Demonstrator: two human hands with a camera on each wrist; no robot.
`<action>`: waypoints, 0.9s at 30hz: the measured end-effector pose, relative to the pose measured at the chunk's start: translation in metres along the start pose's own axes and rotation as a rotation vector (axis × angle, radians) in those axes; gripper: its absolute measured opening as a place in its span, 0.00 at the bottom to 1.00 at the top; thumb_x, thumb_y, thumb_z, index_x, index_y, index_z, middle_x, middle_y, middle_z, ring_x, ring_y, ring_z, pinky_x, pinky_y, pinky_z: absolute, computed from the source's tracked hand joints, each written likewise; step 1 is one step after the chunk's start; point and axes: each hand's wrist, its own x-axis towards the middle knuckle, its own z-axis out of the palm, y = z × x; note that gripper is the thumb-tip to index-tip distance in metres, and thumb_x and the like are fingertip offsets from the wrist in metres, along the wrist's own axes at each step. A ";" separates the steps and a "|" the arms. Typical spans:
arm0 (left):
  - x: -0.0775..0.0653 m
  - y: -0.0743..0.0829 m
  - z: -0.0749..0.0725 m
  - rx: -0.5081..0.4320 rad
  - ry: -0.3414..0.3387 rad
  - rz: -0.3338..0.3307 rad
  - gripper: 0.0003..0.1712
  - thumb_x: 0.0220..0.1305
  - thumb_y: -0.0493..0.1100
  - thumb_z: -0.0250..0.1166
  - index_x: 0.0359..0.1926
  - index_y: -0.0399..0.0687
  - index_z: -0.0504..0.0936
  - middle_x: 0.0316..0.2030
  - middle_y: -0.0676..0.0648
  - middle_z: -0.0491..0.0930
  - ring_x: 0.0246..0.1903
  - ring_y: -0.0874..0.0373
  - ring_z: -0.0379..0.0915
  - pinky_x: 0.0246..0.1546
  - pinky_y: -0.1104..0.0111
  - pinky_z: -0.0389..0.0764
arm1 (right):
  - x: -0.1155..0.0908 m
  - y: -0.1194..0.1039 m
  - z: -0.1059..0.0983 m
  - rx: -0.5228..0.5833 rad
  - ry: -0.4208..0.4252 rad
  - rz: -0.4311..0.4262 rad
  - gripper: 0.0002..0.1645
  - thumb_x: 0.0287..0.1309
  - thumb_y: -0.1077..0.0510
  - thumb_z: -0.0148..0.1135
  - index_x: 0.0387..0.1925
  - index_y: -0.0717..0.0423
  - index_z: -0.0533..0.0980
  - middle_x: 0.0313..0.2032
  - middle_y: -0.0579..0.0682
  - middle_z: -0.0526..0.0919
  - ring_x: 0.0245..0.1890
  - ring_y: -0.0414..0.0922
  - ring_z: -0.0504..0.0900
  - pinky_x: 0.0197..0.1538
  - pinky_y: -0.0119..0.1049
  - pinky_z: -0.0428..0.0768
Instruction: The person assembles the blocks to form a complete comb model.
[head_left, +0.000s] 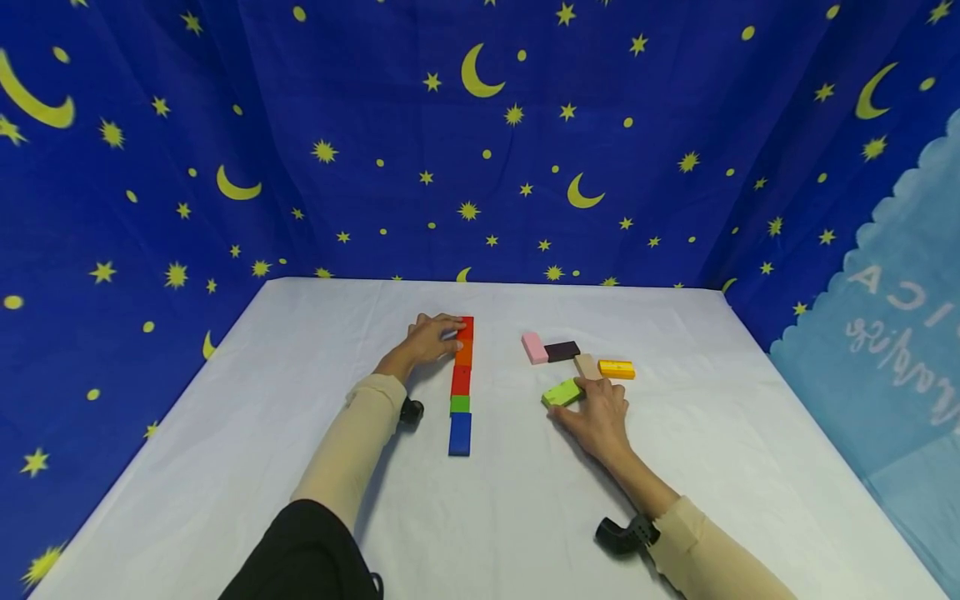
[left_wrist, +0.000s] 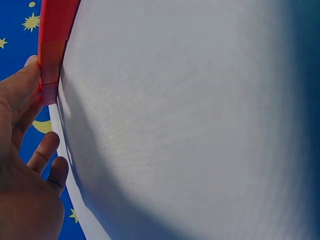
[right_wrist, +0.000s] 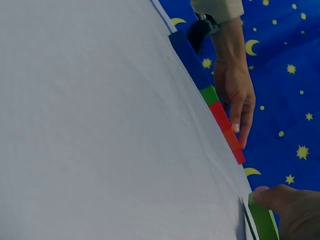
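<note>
A straight row of coloured blocks runs away from me on the white table (head_left: pixel 517 500): a blue block (head_left: pixel 460 435), a green block (head_left: pixel 460 404), a red block (head_left: pixel 461 381), an orange block (head_left: pixel 464 357) and another red block (head_left: pixel 468 322) at the far end. My left hand (head_left: pixel 429 340) lies at the left of that far end, its extended fingers touching the far red block and its thumb by the orange one. With thumb and fingers my right hand (head_left: pixel 597 417) pinches a lime green block (head_left: pixel 561 393) by its ends. In the right wrist view my thumb rests on this green block (right_wrist: pixel 262 220).
Beyond the lime green block lie a pink block (head_left: pixel 535 348), a black block (head_left: pixel 562 351), a beige block (head_left: pixel 587 366) and a yellow block (head_left: pixel 617 369). A blue curtain (head_left: pixel 405 108) with moons and stars hangs behind the table; a light blue cloth (head_left: pixel 885 367) hangs at the right.
</note>
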 end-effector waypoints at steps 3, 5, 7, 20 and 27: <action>0.000 0.001 -0.001 -0.001 -0.003 -0.007 0.28 0.64 0.49 0.60 0.65 0.52 0.70 0.69 0.50 0.62 0.62 0.45 0.54 0.62 0.51 0.54 | -0.004 -0.007 0.000 0.033 -0.024 -0.029 0.41 0.41 0.48 0.74 0.57 0.64 0.72 0.46 0.61 0.73 0.47 0.55 0.63 0.50 0.49 0.59; 0.000 0.002 -0.001 0.001 -0.009 -0.013 0.28 0.65 0.49 0.60 0.65 0.52 0.70 0.69 0.50 0.61 0.62 0.45 0.53 0.63 0.51 0.54 | -0.009 -0.012 0.001 0.052 -0.028 -0.068 0.41 0.41 0.50 0.74 0.57 0.63 0.73 0.46 0.60 0.74 0.47 0.54 0.64 0.50 0.48 0.59; 0.001 0.002 -0.001 0.002 -0.012 -0.016 0.28 0.65 0.50 0.60 0.65 0.52 0.70 0.70 0.50 0.61 0.63 0.45 0.53 0.63 0.51 0.53 | -0.014 -0.018 0.003 0.074 -0.029 -0.117 0.40 0.39 0.51 0.75 0.56 0.62 0.74 0.45 0.59 0.74 0.46 0.53 0.65 0.49 0.46 0.60; 0.001 0.002 -0.001 -0.009 -0.008 -0.013 0.28 0.65 0.49 0.60 0.65 0.52 0.70 0.69 0.50 0.62 0.63 0.45 0.53 0.63 0.51 0.54 | -0.056 -0.053 0.013 0.160 -0.310 -0.330 0.37 0.39 0.49 0.76 0.55 0.51 0.75 0.44 0.43 0.74 0.46 0.39 0.63 0.49 0.38 0.65; -0.002 0.003 -0.001 -0.023 -0.011 -0.032 0.28 0.65 0.48 0.60 0.65 0.52 0.70 0.69 0.49 0.61 0.63 0.46 0.53 0.63 0.52 0.54 | -0.066 -0.064 0.018 0.172 -0.440 -0.446 0.39 0.41 0.45 0.74 0.58 0.46 0.74 0.45 0.40 0.73 0.46 0.37 0.61 0.49 0.34 0.64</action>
